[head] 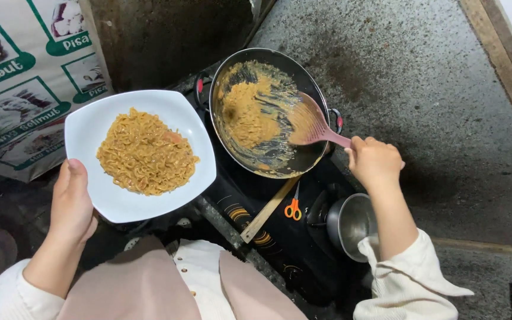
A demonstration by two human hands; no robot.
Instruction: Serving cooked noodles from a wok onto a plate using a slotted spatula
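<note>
The left hand (73,204) grips a white plate (93,127) by its near edge, thumb over the rim and the fingers hidden beneath; a heap of fried noodles (145,152) sits in the middle of it. The right hand (374,161) is closed around the handle of a pink slotted spatula (310,124), so most of that handle is covered; its blade rests in a dark wok (280,157), beside the noodles left (245,112) there. The wok stands on a black stove (268,222), whose burner is hidden under it. On the stove, near the wok, lie a wooden stick (269,208) and small orange scissors (293,208). The right forearm partly covers a steel pot (351,225). Printed packaging (16,89) is cut off at the left.
</note>
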